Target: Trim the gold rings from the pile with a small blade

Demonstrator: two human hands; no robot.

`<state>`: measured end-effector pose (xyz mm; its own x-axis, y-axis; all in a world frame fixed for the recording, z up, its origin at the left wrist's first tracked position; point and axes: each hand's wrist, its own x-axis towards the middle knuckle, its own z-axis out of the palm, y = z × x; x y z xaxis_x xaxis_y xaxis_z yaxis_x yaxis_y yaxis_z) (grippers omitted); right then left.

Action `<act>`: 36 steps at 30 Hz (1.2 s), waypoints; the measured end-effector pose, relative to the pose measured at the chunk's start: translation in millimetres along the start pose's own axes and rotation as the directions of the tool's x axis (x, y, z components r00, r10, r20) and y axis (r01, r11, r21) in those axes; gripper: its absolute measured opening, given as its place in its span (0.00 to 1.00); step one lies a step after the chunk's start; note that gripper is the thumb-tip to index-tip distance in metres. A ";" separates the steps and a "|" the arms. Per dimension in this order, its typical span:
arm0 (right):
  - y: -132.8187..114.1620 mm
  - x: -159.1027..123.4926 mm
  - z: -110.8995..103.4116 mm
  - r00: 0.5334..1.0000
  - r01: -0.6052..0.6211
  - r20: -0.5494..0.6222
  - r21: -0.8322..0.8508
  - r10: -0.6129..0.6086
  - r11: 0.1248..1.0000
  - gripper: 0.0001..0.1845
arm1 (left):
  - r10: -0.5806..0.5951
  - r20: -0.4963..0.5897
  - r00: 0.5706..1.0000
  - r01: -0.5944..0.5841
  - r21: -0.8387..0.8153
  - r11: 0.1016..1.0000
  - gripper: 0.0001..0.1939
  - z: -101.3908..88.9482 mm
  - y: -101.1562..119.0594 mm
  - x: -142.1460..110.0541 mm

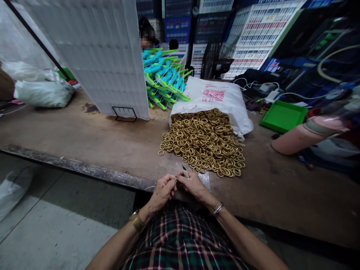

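My left hand (164,191) and my right hand (194,184) meet at the near edge of the brown table (98,138), fingers pinched together. A small blade (185,172) sticks up from my right hand's grip. What my left fingers pinch is too small to make out. Just beyond my hands lies a heap of several brass-coloured rings (204,140), spilling from a white plastic bag (216,97) with red print.
A white mesh panel (95,52) stands at the back left on a wire foot. Behind it lie teal and green plastic parts (164,77) and a person sits. A green tray (283,116) and a pink bottle (303,135) lie at right. White bags (42,92) sit far left.
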<state>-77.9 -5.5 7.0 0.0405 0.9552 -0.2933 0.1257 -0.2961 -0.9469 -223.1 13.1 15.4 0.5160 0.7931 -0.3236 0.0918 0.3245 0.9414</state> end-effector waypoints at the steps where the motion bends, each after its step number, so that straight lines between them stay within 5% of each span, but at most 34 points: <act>1: -0.7 0.2 0.3 1.000 0.003 0.004 -0.001 -0.003 1.000 0.12 | -0.012 0.011 1.000 0.012 -0.034 0.999 0.16 -1.1 -0.3 0.4; 7: 1.1 3.7 0.9 1.000 0.014 -0.007 0.010 -0.014 1.000 0.12 | -0.051 0.021 0.998 0.054 -0.244 0.968 0.16 -1.1 0.9 1.8; 10: 2.4 1.3 -0.5 0.990 0.094 -0.088 -0.187 -0.112 0.978 0.11 | -0.058 0.011 0.998 0.058 -0.311 0.949 0.16 0.8 3.2 1.9; 14: 1.9 -7.3 -0.7 0.966 0.220 0.015 -0.567 -0.258 0.793 0.08 | -0.042 -0.020 0.999 0.034 -0.299 0.954 0.16 2.4 3.4 3.3; 17: 0.7 -11.0 0.9 0.958 0.250 0.078 -0.694 -0.275 0.675 0.12 | -0.015 -0.029 0.999 0.006 -0.282 0.960 0.16 3.1 1.3 4.5; 36: -4.4 -9.7 4.6 0.973 0.196 0.083 -0.795 -0.217 0.574 0.14 | 0.031 -0.083 0.996 -0.039 -0.094 0.995 0.18 3.1 -2.7 4.7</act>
<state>-83.4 -13.5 13.4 -0.0705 0.9934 -0.0908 0.8680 0.0163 -0.4964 -218.3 14.3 11.6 0.4462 0.8428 -0.3010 -0.0091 0.3406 0.9402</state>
